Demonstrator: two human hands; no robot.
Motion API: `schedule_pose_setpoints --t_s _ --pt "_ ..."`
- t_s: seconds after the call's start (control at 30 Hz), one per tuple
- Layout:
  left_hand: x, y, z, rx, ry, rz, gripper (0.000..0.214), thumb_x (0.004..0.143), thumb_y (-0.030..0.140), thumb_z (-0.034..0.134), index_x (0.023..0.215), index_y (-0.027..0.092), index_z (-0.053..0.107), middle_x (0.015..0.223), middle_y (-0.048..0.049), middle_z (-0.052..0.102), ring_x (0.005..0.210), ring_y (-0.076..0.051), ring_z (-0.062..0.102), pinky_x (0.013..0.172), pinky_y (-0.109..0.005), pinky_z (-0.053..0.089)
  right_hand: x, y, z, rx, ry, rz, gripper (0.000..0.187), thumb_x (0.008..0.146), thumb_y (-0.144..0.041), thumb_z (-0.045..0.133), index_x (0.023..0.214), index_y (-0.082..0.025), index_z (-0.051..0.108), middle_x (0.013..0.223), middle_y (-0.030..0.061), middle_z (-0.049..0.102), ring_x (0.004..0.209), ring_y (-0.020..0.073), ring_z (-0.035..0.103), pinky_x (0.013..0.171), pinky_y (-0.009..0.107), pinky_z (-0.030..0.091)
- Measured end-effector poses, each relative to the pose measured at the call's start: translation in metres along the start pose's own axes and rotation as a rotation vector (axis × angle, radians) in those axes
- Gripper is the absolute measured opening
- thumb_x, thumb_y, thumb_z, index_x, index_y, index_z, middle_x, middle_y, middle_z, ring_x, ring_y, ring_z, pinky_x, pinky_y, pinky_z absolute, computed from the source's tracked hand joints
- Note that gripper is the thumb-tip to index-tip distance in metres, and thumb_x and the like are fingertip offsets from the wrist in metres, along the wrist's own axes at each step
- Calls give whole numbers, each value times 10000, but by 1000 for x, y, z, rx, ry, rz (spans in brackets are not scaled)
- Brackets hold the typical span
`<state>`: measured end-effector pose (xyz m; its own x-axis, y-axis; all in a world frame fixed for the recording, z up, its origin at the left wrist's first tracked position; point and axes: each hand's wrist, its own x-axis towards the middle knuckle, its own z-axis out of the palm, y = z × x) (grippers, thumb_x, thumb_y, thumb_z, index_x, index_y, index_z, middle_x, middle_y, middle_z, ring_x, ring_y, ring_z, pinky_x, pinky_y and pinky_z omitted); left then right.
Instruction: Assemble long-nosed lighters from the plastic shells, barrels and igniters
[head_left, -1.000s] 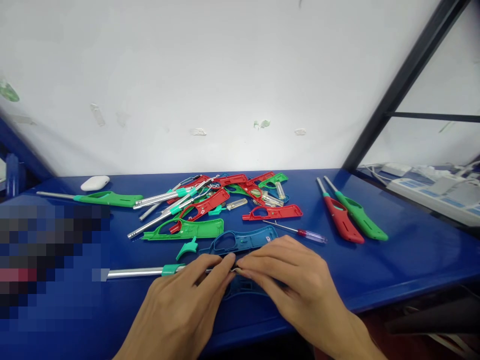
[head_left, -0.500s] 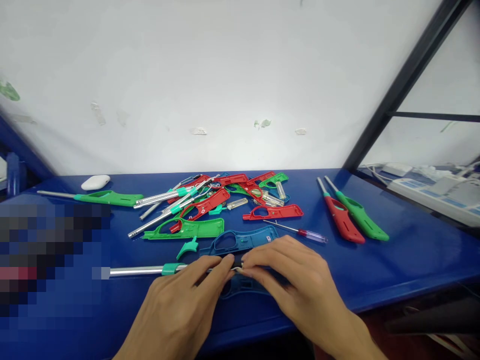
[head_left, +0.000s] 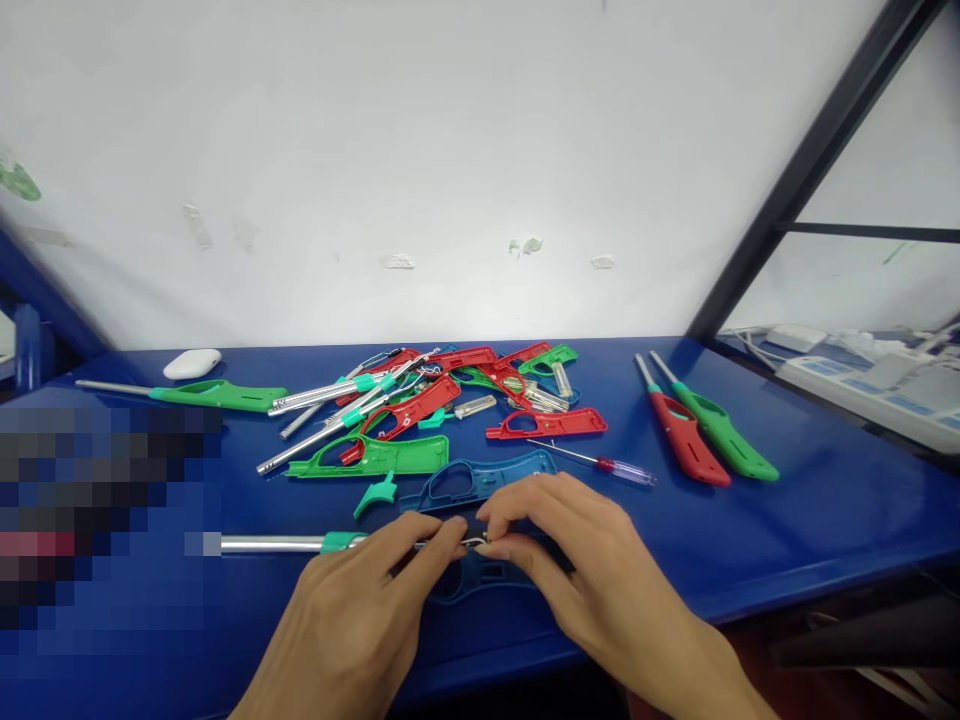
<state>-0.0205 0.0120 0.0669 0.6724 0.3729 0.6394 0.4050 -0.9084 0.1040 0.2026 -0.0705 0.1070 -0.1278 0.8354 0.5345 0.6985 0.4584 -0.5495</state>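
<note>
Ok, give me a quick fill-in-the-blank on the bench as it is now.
The left hand and right hand meet over a ____ plastic lighter shell at the near edge of the blue table.
The assembled red lighter and green lighter lie side by side to the ____ of the parts pile.
The small white oval case sits at the far ____ of the table.
Missing words: blue, right, left.

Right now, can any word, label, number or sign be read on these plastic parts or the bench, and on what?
No text can be read.
White power strips at far right: blue patches, too blurred to read.
Blue plastic lighter shell beneath the left hand and right hand: no lettering shows.
</note>
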Motion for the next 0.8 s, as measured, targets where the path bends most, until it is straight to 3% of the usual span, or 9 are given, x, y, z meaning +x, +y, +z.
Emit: schedule_pose_setpoints --t_s 0.47,0.63,0.7,0.8 --pt "6 1 -2 15 29 60 467 1031 -4 344 1315 230 632 990 8 770 738 -107 762 571 -194 603 2 1 1 -48 99 -43 175 1149 -328 578 995 -256 618 964 -25 774 861 157 740 814 292 511" --pt "4 1 -1 5 18 41 492 1050 16 329 1359 254 631 1024 0 770 806 -126 770 610 -214 609 2 0 -1 2 85 -10 155 1085 -395 698 1197 -290 678 1030 -37 814 927 159 774 864 281 564" --pt "2 2 -1 -5 -1 23 444 1081 66 374 1375 262 643 1053 -11 769 819 -136 762 638 -230 616 3 0 -2 12 89 -57 163 1077 -361 714 1224 -289 709 1054 -37 829 958 152 783 900 270 567" --pt "-2 3 0 -18 -38 -1 269 1101 271 596 1359 232 660 1217 -62 742 948 -178 748 791 -325 651 3 2 -2 -8 116 -144 88 1095 -263 685 1071 -245 767 1034 -25 835 962 136 787 916 246 559"
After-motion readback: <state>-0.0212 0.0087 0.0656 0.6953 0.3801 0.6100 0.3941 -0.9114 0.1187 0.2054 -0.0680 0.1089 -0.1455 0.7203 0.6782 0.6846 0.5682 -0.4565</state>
